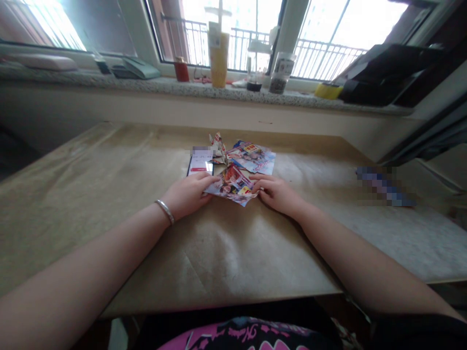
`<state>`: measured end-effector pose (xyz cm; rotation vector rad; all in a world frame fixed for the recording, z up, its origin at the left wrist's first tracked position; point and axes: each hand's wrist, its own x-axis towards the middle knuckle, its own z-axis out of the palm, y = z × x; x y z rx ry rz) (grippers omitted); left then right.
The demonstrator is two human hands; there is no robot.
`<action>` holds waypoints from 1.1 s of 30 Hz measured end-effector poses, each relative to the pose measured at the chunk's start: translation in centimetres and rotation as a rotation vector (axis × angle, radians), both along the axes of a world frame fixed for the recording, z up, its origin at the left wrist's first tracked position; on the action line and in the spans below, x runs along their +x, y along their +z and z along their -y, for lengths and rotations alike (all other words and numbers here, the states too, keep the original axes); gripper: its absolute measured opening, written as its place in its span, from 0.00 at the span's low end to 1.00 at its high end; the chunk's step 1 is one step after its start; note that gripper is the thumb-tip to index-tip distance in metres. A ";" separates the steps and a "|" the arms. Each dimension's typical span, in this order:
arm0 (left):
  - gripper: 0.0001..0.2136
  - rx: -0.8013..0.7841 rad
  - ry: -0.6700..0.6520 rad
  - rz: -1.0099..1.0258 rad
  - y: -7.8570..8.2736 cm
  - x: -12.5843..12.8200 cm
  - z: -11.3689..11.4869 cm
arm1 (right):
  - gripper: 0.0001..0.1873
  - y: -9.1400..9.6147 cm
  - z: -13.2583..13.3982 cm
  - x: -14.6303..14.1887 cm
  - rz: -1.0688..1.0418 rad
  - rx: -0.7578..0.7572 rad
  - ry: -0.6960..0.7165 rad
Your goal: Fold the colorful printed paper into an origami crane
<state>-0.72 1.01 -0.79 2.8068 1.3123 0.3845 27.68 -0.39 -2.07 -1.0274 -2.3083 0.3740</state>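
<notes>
A colourful printed sheet of paper (235,183) lies near the middle of the table, one corner pointing towards me. My left hand (189,193) pinches its left edge, thumb below and fingers on top; a silver bracelet circles that wrist. At the right edge, my right hand (279,194) grips the paper with bent fingers. Just behind the sheet stands a folded paper figure (218,148) with pointed tips, perhaps a crane. More printed paper (257,158) lies behind on the right. A phone (200,165) with a lit screen is partly beside my left hand.
The table (219,262) has a brownish covering. A blurred blue-purple item (385,186) lies at its right. On the stone windowsill (146,86) stand a tall yellow cup (218,58), a red container (181,69), a clear jar (281,73), yellow tape (328,91) and a black object (386,73).
</notes>
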 end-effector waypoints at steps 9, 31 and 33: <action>0.25 0.032 -0.008 -0.012 0.6 0.2 0.4 | 0.14 -0.9 -0.7 0.3 -0.006 0.199 -0.054; 0.25 0.041 -0.067 -0.074 0.2 0.4 0.4 | 0.19 -1.8 -1.4 0.6 0.015 0.074 -0.003; 0.24 0.054 -0.057 -0.048 0.1 0.4 0.5 | 0.16 -1.9 -1.5 0.6 -0.019 0.090 -0.024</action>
